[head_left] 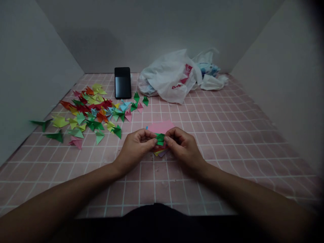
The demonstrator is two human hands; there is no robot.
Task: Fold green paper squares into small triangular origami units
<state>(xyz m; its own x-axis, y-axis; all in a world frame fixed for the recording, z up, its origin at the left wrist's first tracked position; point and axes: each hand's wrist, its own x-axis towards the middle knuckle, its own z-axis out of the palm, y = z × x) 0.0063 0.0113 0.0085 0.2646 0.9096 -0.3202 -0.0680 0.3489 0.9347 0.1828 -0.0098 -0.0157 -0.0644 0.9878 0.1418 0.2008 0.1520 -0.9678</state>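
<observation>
Your left hand (135,145) and right hand (184,146) pinch a folded green paper (160,139) between them, over a stack of coloured sheets (160,127). Beyond sits a crumpled white plastic bag (165,79), contents mostly hidden; a phone (123,84) and many folded paper pieces (101,115) are left of it on the tabletop (227,135).

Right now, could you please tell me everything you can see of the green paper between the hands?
The green paper is small and folded, with visible creases and darker shaded facets. The left hand and right hand pinch its opposite sides over coloured sheets; whether it touches them is unclear.
</observation>
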